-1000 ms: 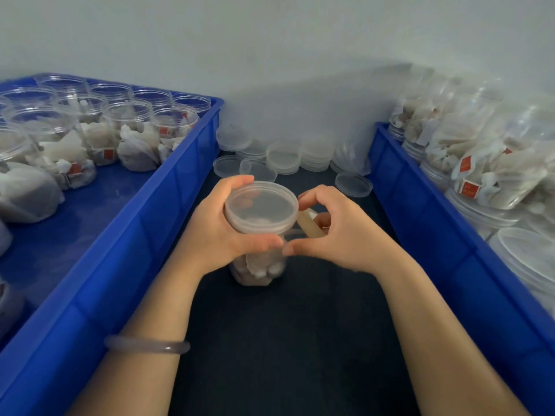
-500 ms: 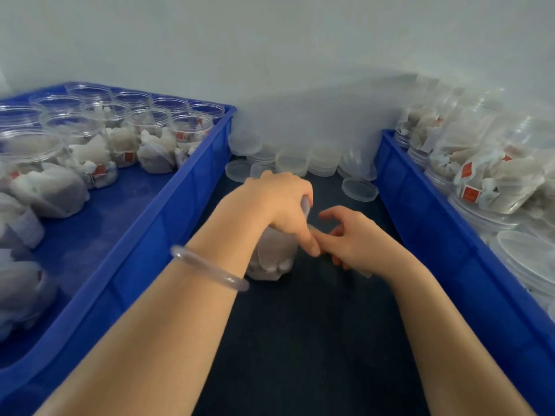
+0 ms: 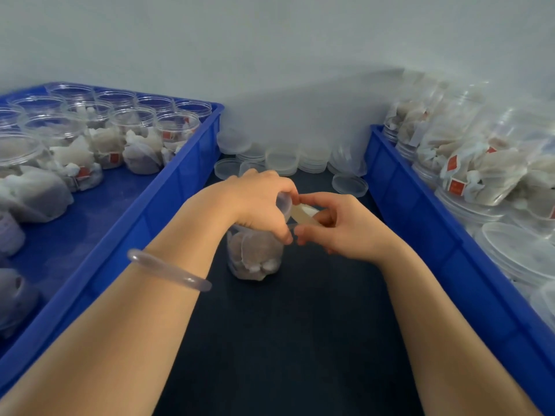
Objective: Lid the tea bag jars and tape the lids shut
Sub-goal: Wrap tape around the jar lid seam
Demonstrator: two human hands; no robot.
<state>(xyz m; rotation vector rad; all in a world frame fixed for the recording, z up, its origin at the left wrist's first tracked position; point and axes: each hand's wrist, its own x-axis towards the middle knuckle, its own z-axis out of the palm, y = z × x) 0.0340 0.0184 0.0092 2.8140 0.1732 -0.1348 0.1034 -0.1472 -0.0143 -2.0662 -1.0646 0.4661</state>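
A clear jar of tea bags (image 3: 255,256) stands on the dark mat between two blue crates. My left hand (image 3: 258,202) grips its lidded top from above, hiding most of the lid; only the lid's edge (image 3: 284,202) shows. My right hand (image 3: 339,223) is just to the right of the jar and pinches a small roll of tape (image 3: 303,214) against the lid's rim. A short strip of tape runs from the roll to the jar.
The left blue crate (image 3: 168,211) holds several open jars of tea bags (image 3: 177,127). The right blue crate (image 3: 420,211) holds stacked lidded jars (image 3: 474,175). Loose clear lids (image 3: 282,159) lie in stacks at the back of the mat by the wall.
My left hand moved from the jar's side to over its lid. My right hand came back up with the tape roll to the lid's rim.
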